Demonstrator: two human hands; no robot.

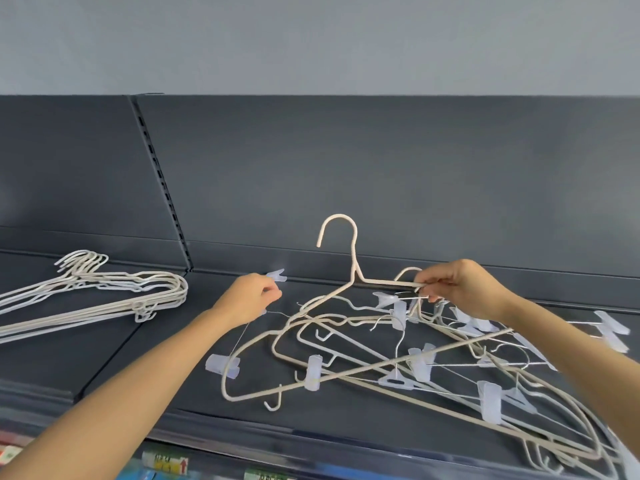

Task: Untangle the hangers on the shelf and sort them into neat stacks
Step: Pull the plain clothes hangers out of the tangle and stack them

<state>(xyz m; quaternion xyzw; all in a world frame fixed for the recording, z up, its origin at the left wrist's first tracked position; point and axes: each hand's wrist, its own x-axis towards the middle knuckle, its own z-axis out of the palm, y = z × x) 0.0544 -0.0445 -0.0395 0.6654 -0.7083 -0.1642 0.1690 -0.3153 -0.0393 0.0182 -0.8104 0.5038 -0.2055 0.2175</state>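
Note:
A tangle of hangers [433, 362] lies on the dark shelf [145, 344], right of centre: cream coated ones mixed with thin wire ones carrying clear clips. One cream hanger [349, 268] stands lifted out of the pile, hook up; my right hand [457, 289] pinches its shoulder bar. My left hand [251, 296] pinches a thin wire clip hanger [239, 336] at its top; one clear clip [221, 363] hangs at the wire's lower end and another clip [278, 274] shows just past my fingers. A neat stack of cream hangers [97, 296] lies at the left.
The shelf's dark back panel [381, 174] rises close behind the hangers, with a slotted upright [162, 188] at the left. The front lip [277, 445] carries coloured price labels. Bare shelf surface shows between the stack and the tangle.

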